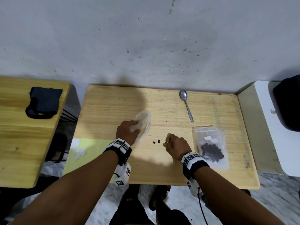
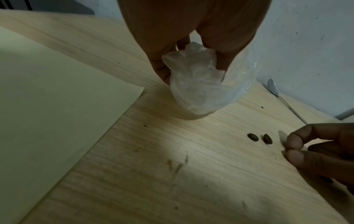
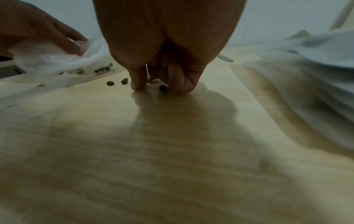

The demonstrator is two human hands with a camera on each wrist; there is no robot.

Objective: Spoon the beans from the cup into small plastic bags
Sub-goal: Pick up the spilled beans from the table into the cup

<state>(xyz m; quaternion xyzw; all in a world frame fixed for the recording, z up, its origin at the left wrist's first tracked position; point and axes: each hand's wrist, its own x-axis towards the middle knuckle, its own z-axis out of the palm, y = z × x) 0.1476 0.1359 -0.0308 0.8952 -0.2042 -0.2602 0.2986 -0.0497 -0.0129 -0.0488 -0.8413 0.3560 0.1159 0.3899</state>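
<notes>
My left hand [image 1: 134, 127] [image 2: 191, 72] grips the bunched mouth of a clear plastic bag [image 1: 143, 123] [image 2: 199, 91] [image 3: 55, 63] lying on the wooden table [image 1: 162, 168]; several beans show inside it in the right wrist view. My right hand [image 1: 167, 141] [image 3: 153, 86] is curled, fingertips [image 2: 294, 143] down on the table, pinching a dark bean [image 1: 166, 142] [image 3: 162, 88]. Two loose beans [image 1: 156, 141] [image 2: 252, 137] [image 3: 110, 83] lie between the hands. A metal spoon [image 1: 186, 104] [image 2: 273, 87] lies apart at the back. A bag filled with beans [image 1: 211, 148] lies flat to the right.
A pale green sheet [image 1: 86, 153] [image 2: 47, 98] with white scraps [image 1: 80, 153] covers the table's front left corner. A second table [image 1: 16, 143] to the left carries a dark pouch [image 1: 43, 103]. A white seat [image 1: 267, 135] with a dark object [image 1: 289, 103] stands at the right. The wall is right behind.
</notes>
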